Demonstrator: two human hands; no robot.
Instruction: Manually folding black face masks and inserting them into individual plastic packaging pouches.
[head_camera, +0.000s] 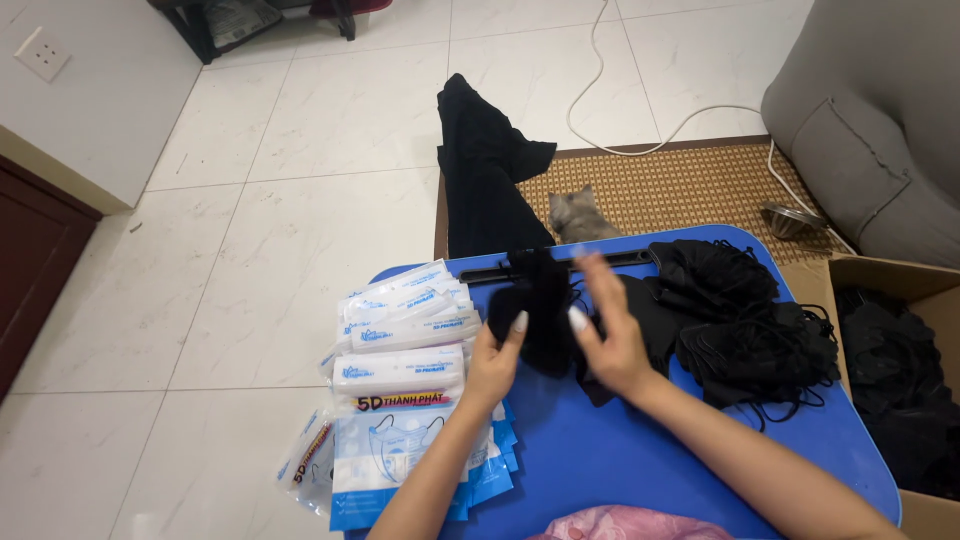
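Near the middle of the frame, above the blue plastic bench, the left hand pinches a black fabric face mask by its lower edge, fingers closed on it. The right hand hovers just beside it, fingers spread and blurred, holding nothing. Handling goes best with edges aligned, clear of the black mask heap at right and the white-and-blue packets at left.

Bright, even indoor light; the white floor tiles beyond the hands shine with soft glare. Shadows are faint. The right hand shows motion blur at its fingertips, and the black masks just beside it lose detail in darkness. Wide-angle lens bends the edges
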